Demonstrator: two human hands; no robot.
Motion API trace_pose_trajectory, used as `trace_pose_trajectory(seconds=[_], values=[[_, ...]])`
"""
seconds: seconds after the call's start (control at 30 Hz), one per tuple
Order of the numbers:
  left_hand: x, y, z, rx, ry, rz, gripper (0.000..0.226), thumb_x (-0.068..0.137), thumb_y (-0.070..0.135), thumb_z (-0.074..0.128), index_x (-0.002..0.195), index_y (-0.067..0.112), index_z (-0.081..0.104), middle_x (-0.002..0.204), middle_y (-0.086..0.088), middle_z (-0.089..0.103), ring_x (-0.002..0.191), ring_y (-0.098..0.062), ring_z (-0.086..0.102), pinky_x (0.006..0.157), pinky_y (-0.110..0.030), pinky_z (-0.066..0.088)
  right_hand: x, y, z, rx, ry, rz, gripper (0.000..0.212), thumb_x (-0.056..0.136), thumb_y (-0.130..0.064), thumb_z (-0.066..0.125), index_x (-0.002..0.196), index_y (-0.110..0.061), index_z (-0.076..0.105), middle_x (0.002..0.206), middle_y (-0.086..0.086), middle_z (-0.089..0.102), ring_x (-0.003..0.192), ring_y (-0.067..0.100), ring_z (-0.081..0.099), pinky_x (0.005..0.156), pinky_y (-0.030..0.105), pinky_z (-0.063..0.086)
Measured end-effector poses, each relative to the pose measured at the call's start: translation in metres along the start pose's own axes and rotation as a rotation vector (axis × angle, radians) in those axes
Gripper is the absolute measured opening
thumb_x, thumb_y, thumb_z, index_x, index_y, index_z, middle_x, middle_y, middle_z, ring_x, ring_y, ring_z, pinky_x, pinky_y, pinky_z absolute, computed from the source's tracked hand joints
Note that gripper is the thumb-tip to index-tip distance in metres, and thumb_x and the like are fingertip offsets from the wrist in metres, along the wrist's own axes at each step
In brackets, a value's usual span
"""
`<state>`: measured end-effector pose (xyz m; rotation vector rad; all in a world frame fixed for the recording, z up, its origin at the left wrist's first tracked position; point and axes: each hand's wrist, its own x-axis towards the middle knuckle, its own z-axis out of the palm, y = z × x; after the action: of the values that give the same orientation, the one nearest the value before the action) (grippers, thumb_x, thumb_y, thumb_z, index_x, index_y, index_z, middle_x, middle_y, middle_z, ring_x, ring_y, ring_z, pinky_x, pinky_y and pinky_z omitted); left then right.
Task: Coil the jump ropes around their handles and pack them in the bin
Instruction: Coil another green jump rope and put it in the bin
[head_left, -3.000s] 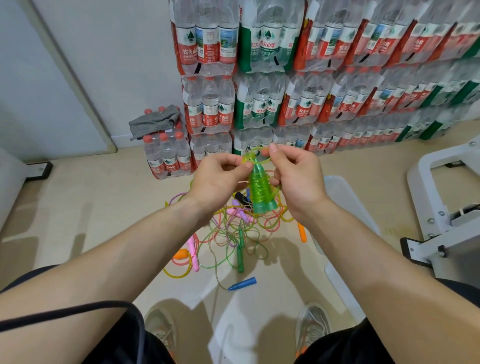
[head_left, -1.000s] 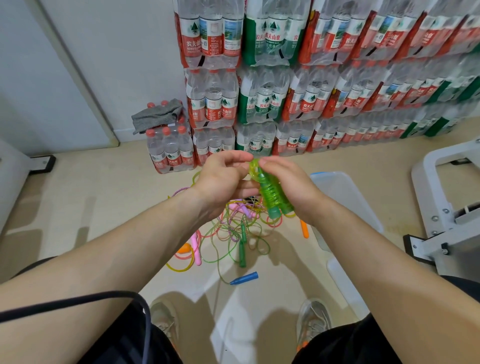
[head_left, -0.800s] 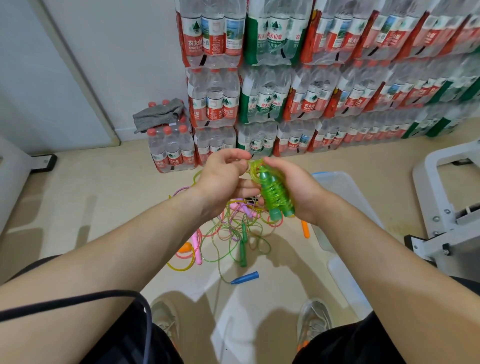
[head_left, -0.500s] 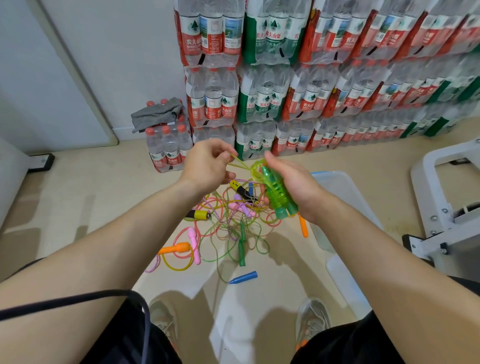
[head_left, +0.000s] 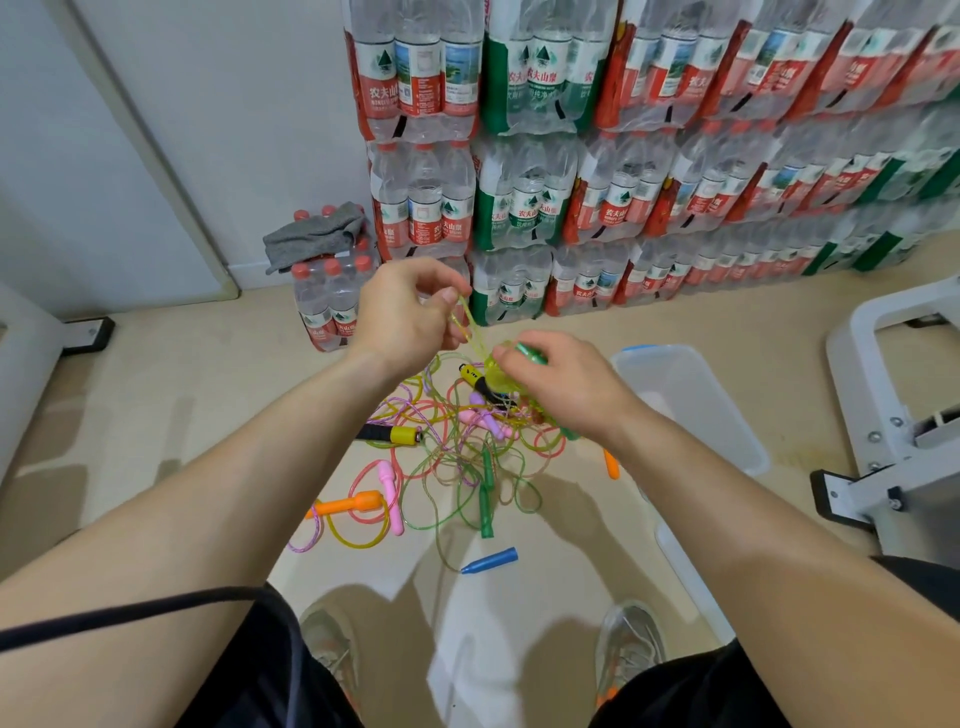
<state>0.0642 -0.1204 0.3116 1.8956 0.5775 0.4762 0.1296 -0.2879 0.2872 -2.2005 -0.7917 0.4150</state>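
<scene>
My right hand (head_left: 563, 387) grips the green jump rope bundle (head_left: 522, 354), its handles wrapped in coiled cord and mostly hidden under my fingers. My left hand (head_left: 410, 309) pinches the loose yellow-green cord end (head_left: 470, 325), which runs taut down to the bundle. On the floor below lies a tangle of jump ropes (head_left: 457, 452) with pink, orange, green, blue and black-and-yellow handles. The clear plastic bin (head_left: 696, 410) stands on the floor right of my right hand.
Stacked packs of water bottles (head_left: 597, 156) line the back wall, and a grey cloth (head_left: 314, 236) lies on a low pack. A white metal frame (head_left: 904, 410) stands at the right. My shoes (head_left: 631, 644) are at the bottom.
My left hand has drawn the cord end up and to the left, away from the bundle. My right hand has turned over and lowered, now covering the green handles.
</scene>
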Motion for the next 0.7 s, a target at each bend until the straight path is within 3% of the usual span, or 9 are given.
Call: trace_pose_trajectory(seconds=[0.13,0.27,0.43,0.57,0.7], values=[[0.0,-0.002,0.004,0.051,0.009,-0.023,0.018,0.099,0.004,0.056,0.09,0.011,0.071,0.081,-0.004,0.065,0.052,-0.018,0.066,0.063,-0.044,0.063,-0.008,-0.002,0.008,-0.195,-0.015,-0.102,0.039,0.091,-0.057,0.049,0.073,-0.023,0.05,0.065,-0.004,0.056,0.066,0.017,0.057,0.06,0.038,0.045],[-0.004,0.001,0.01,0.04,0.023,-0.031,0.014,0.097,0.004,0.059,0.094,0.009,0.071,0.085,-0.007,0.066,0.051,-0.019,0.067,0.058,-0.039,0.062,-0.008,0.007,0.007,-0.249,-0.018,-0.087,0.04,0.092,-0.057,0.048,0.074,-0.021,0.049,0.067,-0.003,0.057,0.069,0.017,0.057,0.06,0.038,0.043],[-0.008,0.008,0.018,-0.209,-0.118,-0.119,0.007,0.092,0.003,0.068,0.096,0.007,0.07,0.084,-0.012,0.063,0.051,-0.02,0.063,0.054,-0.028,0.056,-0.011,0.022,0.007,0.075,-0.035,0.069,0.063,0.083,-0.078,0.042,0.083,-0.018,0.059,0.066,0.001,0.057,0.065,0.024,0.061,0.067,0.042,0.05],[-0.01,0.016,0.025,-0.376,-0.139,-0.209,0.011,0.089,0.005,0.072,0.097,0.011,0.067,0.088,-0.01,0.068,0.06,-0.024,0.069,0.058,-0.029,0.059,-0.01,0.035,0.001,0.307,-0.029,0.137,0.047,0.083,-0.076,0.05,0.065,-0.034,0.06,0.059,-0.016,0.054,0.072,0.023,0.063,0.074,0.042,0.05],[-0.014,0.023,0.039,-0.419,-0.192,-0.226,0.018,0.088,0.005,0.074,0.103,0.008,0.065,0.093,-0.013,0.069,0.064,-0.024,0.071,0.058,-0.027,0.059,-0.014,0.044,-0.011,0.4,-0.036,0.213,0.066,0.073,-0.072,0.062,0.082,-0.006,0.06,0.071,-0.002,0.05,0.069,0.02,0.054,0.071,0.038,0.041]])
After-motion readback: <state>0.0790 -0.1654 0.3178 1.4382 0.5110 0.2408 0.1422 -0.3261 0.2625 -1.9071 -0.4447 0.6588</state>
